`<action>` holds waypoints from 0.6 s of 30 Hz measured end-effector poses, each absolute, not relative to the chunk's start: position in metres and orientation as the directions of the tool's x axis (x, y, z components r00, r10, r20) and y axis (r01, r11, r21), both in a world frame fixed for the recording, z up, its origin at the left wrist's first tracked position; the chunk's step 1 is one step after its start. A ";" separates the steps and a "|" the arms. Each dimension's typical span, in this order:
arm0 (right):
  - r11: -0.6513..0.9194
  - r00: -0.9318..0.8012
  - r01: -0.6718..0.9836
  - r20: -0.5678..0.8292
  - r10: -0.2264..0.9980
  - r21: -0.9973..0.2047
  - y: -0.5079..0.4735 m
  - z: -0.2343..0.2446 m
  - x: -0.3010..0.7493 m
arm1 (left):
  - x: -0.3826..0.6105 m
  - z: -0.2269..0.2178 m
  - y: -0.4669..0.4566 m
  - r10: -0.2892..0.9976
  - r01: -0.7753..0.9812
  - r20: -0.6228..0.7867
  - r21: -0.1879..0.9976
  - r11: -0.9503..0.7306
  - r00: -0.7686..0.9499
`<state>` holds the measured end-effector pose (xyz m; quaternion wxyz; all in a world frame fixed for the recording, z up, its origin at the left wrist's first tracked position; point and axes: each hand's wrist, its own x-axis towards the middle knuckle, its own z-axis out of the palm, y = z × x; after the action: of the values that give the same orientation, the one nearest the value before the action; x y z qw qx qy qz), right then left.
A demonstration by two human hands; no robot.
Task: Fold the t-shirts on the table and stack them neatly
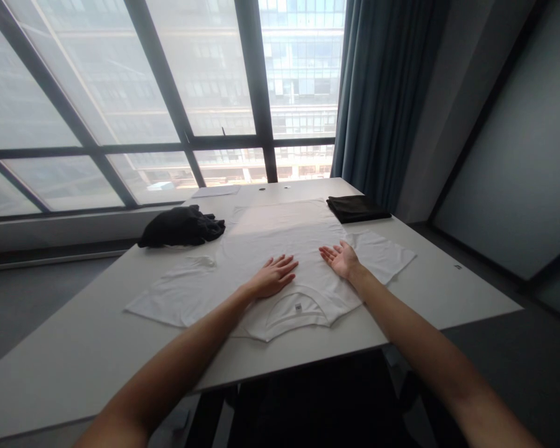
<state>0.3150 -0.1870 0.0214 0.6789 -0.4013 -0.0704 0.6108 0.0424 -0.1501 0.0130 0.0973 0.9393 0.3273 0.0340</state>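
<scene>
A white T-shirt (280,233) lies spread out on the table, its neckline and label toward me and both sleeves stretched out sideways. Palm down, my left hand (274,275) rests on the cloth just beyond the collar, fingers extended and holding nothing. My right hand (340,258) is turned palm up over the right shoulder area of the shirt, open, with nothing in it. Whether it touches the cloth I cannot tell. Some wrinkles show around the left sleeve.
On the white table (452,289), a crumpled black garment (182,225) lies at the left and a folded black cloth (358,208) at the back right. A white sheet (216,191) is near the far edge. Windows and a blue curtain (387,93) stand behind.
</scene>
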 end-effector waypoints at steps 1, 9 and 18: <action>-0.039 0.286 -0.776 -0.407 0.868 -0.630 -0.186 0.022 0.320 | 0.042 0.013 -0.150 0.621 0.608 -0.002 0.208 -0.766 0.784; 0.112 0.451 -0.760 -0.395 0.800 -0.640 -0.204 0.041 0.343 | 0.042 0.012 -0.150 0.618 0.602 0.016 0.212 -0.770 0.786; -0.286 -0.041 -0.788 -0.417 0.908 -0.545 -0.301 0.025 0.331 | 0.042 0.010 -0.150 0.619 0.600 0.041 0.207 -0.773 0.784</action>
<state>0.3309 -0.3010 0.0254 0.5917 -0.3599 -0.0834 0.7165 0.0419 -0.1502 0.0102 0.0919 0.9400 0.3242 0.0534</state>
